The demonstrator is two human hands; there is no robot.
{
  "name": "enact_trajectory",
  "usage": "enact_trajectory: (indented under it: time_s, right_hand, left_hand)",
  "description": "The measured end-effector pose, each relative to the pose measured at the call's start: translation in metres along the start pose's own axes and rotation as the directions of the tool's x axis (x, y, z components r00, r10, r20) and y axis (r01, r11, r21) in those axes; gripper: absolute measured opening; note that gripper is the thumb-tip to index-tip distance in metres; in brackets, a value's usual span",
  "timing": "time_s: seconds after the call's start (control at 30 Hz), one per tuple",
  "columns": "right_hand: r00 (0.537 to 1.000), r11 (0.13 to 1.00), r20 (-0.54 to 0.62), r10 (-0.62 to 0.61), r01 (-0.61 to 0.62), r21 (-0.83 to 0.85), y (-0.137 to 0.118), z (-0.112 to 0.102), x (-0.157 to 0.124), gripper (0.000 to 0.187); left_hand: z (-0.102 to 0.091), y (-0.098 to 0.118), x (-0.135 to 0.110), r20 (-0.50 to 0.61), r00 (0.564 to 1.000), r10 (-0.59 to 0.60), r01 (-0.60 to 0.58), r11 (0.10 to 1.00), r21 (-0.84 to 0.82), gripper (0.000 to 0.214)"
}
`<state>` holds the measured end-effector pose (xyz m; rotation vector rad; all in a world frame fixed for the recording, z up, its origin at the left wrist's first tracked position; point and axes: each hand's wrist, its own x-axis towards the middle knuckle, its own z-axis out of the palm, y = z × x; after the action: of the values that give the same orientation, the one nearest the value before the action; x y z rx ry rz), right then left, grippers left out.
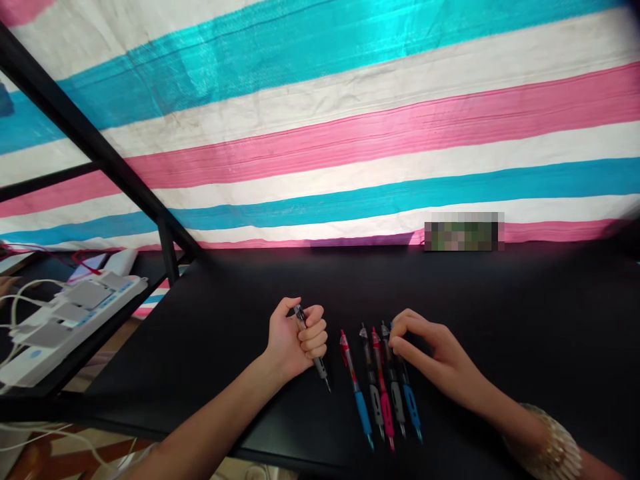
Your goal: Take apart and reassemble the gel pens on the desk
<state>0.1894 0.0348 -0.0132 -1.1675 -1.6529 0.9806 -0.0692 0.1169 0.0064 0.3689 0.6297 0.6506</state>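
Observation:
My left hand (300,340) is closed around a grey-and-black click pen (321,370), its thumb by the button end and the bare tip pointing down to the right. Several more click pens lie side by side to the right of it. The row runs from a pen with a red top and blue grip (361,403) through a grey pen (375,400), a red-pink pen (385,400) and another grey pen (397,397) to a blue pen (411,403). My right hand (435,347) pinches at the upper end of the blue pen, covering part of its barrel.
The pens lie on a black table (240,300). A white power strip (80,320) with plugged-in chargers and cables is at the left, beyond a black metal frame bar (100,153). Striped sheeting (320,147) hangs behind the table. A blurred-out object (463,235) stands at the back edge.

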Motion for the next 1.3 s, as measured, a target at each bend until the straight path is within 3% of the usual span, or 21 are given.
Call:
enact_trajectory:
  time_s: [0.13, 0.2, 0.27, 0.47, 0.57, 0.73, 0.93, 1.03, 1.3]
  right_hand:
    - [1.000, 1.000, 0.008, -0.006, 0.006, -0.006, 0.0006, 0.0001, -0.0007, 0.025]
    - [1.000, 1.000, 0.007, -0.007, 0.007, -0.008, 0.0004, 0.0000, -0.0007, 0.025]
    - [1.000, 1.000, 0.005, -0.005, 0.005, -0.006, -0.0002, -0.0003, -0.0003, 0.025]
    - [1.000, 1.000, 0.000, -0.012, 0.012, -0.014, -0.0024, -0.0015, 0.0008, 0.024]
    - [1.000, 1.000, -0.002, -0.010, 0.010, -0.020, -0.0024, -0.0016, 0.0005, 0.024]
    - [1.000, 1.000, -0.006, -0.014, 0.013, -0.022, -0.0011, -0.0015, 0.0002, 0.024]
    - [1.000, 0.999, -0.005, -0.025, 0.025, -0.029, -0.0014, -0.0018, 0.0005, 0.023]
    - [1.000, 0.999, -0.009, -0.026, 0.025, -0.030, -0.0019, -0.0011, 0.0003, 0.023]
    - [0.999, 0.999, -0.009, -0.032, 0.031, -0.039, -0.0026, -0.0009, 0.0004, 0.021]
  left_hand:
    - [-0.0007, -0.0004, -0.0012, 0.007, 1.000, 0.006, -0.006, 1.000, 0.008, 0.011]
    - [-0.0006, -0.0006, -0.0015, 0.006, 1.000, -0.005, 0.005, 1.000, 0.013, 0.010]
    - [0.0000, -0.0005, -0.0017, 0.003, 1.000, -0.015, 0.015, 1.000, 0.018, 0.018]
    - [0.0030, 0.0005, -0.0002, -0.021, 0.999, -0.043, 0.044, 0.998, 0.035, 0.072]
    - [0.0027, 0.0002, 0.0014, -0.028, 0.998, -0.061, 0.062, 0.997, 0.043, 0.077]
    - [0.0006, -0.0004, 0.0014, -0.026, 0.997, -0.071, 0.073, 0.996, 0.043, 0.063]
    - [-0.0006, 0.0004, -0.0019, -0.029, 1.000, -0.011, 0.012, 1.000, 0.022, 0.019]
    - [-0.0006, 0.0004, -0.0028, -0.035, 0.999, 0.003, -0.002, 1.000, 0.018, 0.012]
    - [0.0004, 0.0007, 0.0012, -0.036, 0.999, -0.036, 0.037, 0.998, 0.053, 0.065]
